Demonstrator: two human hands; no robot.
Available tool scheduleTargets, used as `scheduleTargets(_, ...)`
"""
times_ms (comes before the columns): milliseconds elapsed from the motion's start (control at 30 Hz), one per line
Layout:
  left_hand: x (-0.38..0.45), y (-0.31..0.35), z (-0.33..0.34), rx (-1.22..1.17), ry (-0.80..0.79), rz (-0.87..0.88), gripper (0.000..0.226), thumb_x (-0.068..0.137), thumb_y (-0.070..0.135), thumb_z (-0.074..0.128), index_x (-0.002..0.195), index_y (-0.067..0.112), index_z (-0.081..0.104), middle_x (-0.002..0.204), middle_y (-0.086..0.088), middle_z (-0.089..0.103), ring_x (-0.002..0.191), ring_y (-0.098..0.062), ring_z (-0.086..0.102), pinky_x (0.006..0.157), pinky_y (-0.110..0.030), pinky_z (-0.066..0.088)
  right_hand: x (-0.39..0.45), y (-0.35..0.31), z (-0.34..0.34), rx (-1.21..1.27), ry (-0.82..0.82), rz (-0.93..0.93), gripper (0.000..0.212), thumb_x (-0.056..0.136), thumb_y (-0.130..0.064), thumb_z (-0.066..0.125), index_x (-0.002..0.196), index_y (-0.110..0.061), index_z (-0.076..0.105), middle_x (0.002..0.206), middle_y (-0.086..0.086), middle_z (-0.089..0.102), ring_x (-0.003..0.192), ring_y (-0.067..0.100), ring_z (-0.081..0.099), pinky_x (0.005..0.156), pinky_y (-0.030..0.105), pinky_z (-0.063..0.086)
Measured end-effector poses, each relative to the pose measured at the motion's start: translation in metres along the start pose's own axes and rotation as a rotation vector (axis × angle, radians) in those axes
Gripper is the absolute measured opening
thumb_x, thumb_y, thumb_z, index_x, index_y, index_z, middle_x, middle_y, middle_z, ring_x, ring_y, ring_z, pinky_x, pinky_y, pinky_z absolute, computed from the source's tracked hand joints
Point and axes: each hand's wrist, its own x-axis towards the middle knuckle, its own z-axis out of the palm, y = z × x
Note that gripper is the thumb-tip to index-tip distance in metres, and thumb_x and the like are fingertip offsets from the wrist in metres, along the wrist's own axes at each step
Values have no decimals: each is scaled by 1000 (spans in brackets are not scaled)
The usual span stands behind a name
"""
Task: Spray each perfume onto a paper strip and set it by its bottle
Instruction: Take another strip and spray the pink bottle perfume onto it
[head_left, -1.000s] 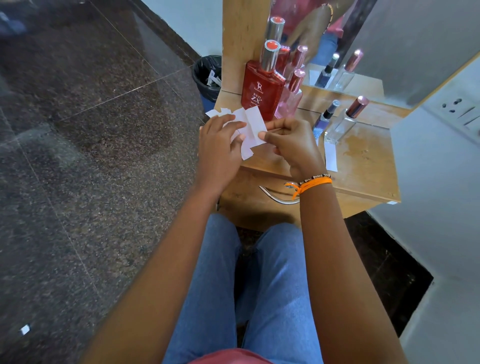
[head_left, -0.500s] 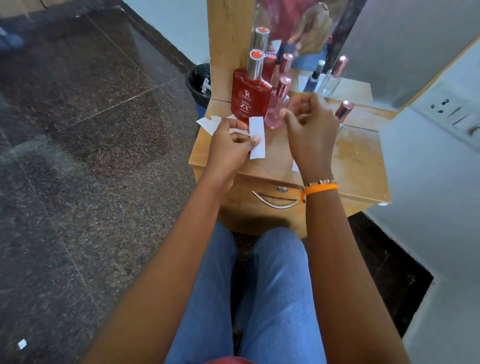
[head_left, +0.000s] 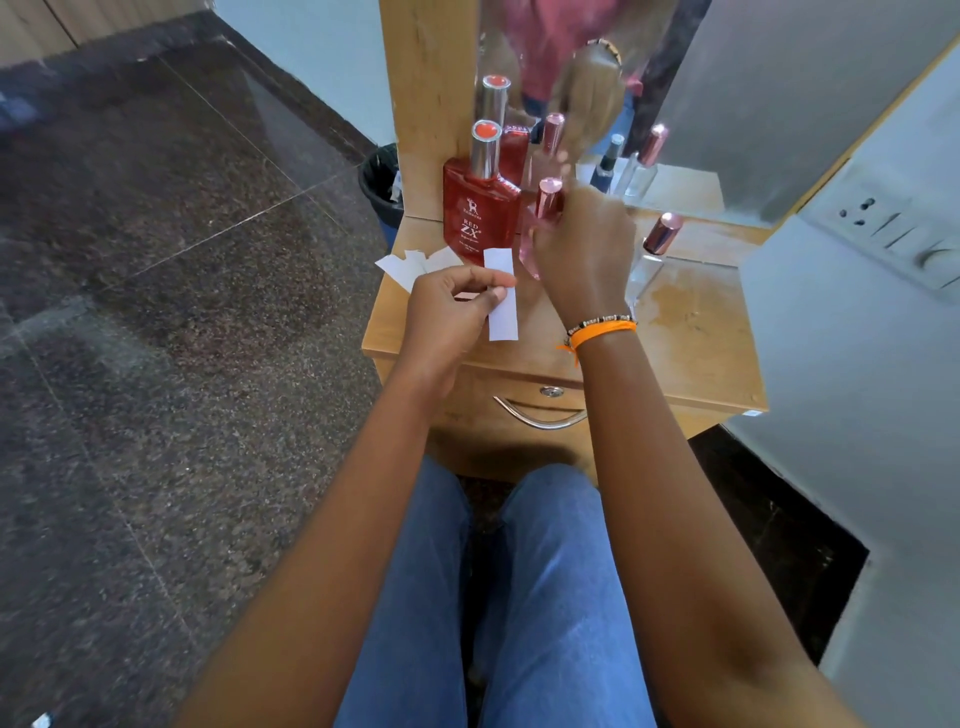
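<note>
My left hand (head_left: 447, 312) pinches a white paper strip (head_left: 503, 306) upright above the front of the small wooden table (head_left: 696, 332). My right hand (head_left: 587, 254) is wrapped around the pink perfume bottle (head_left: 525, 254) just below its rose-gold cap (head_left: 549, 196); the fingers are mostly hidden behind the hand. The tall red perfume bottle (head_left: 480, 218) stands to the left of it, against the mirror frame. A clear bottle with a rose-gold cap (head_left: 662, 235) stands to the right. Several loose paper strips (head_left: 415, 265) lie at the table's left edge.
A mirror (head_left: 727, 93) behind the table doubles the bottles and my hand. A black bin (head_left: 382, 182) sits on the dark stone floor at the left. A drawer handle (head_left: 540, 418) is below the tabletop, above my knees. A wall with a socket plate (head_left: 883, 223) closes the right side.
My right hand has let go of the strip and moved forward to the pink bottle. My left hand kept the strip and now holds it alone.
</note>
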Motion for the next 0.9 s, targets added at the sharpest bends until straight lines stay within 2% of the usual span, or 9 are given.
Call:
scheduleTargets(167, -9, 2, 4, 81, 26, 19, 10, 83, 17, 67, 91, 20, 72, 91, 13, 68, 86, -4, 60, 76, -19, 45, -29, -1, -25, 7, 37, -57, 16, 87, -14, 55, 100, -7, 62, 97, 14, 69, 93, 33, 63, 73, 34, 44)
scheduleTargets(300, -16, 0, 5, 265, 56, 80, 30, 73, 32, 76, 100, 20, 71, 107, 9, 65, 95, -11, 61, 81, -23, 47, -51, 8, -43, 87, 10, -43, 19, 85, -12, 57, 103, -13, 64, 100, 8, 70, 92, 27, 64, 67, 25, 38)
scheduleTargets(367, -21, 1, 3, 308, 43, 115, 41, 68, 36, 79, 105, 21, 69, 107, 12, 61, 92, -9, 59, 79, -22, 47, -61, 14, -52, 165, -67, -62, 21, 83, -9, 61, 103, -14, 66, 99, 4, 71, 87, 20, 64, 63, 18, 40)
scheduleTargets(433, -26, 3, 2, 271, -55, 141, 43, 67, 33, 80, 107, 22, 68, 108, 11, 61, 94, -9, 60, 80, -22, 49, -65, 22, -58, 276, -192, -71, 24, 79, -9, 66, 102, -16, 69, 95, 2, 72, 83, 16, 64, 70, 26, 51)
scheduleTargets(500, -31, 4, 1, 216, -163, 171, 35, 70, 28, 79, 102, 23, 69, 104, 9, 65, 96, -11, 63, 84, -27, 50, -68, 29, -61, 387, -296, -50, 24, 76, -9, 69, 99, -17, 71, 90, 2, 72, 82, 18, 65, 78, 36, 54)
scheduleTargets(567, -37, 4, 3, 204, -183, 197, 24, 72, 25, 77, 95, 24, 69, 98, 8, 67, 94, -14, 65, 86, -30, 51, -70, 33, -64, 494, -350, -12, 24, 75, -9, 72, 97, -17, 71, 90, 4, 72, 83, 20, 66, 78, 35, 55)
scheduleTargets(633, -41, 3, 6, 205, -143, 216, 20, 73, 25, 75, 92, 25, 69, 94, 8, 66, 91, -15, 65, 85, -33, 51, -72, 33, -66, 554, -338, 13, 23, 75, -12, 74, 97, -15, 71, 91, 0, 71, 76, 15, 65, 72, 27, 54)
scheduleTargets(767, -46, -1, 11, 245, -113, 217, 26, 74, 30, 73, 97, 18, 70, 94, 5, 66, 90, -14, 65, 83, -34, 53, -75, 26, -63, 639, -138, 34, 18, 71, -17, 79, 85, -15, 67, 81, 1, 68, 68, 8, 60, 64, 17, 49)
scheduleTargets(900, -48, 0, 9, 258, -170, 174, 22, 78, 28, 73, 96, 16, 70, 90, 4, 67, 84, -10, 63, 82, -33, 51, -71, 32, -62, 767, -177, 39, 14, 77, -9, 72, 91, -9, 70, 78, 6, 69, 73, 17, 64, 73, 28, 53)
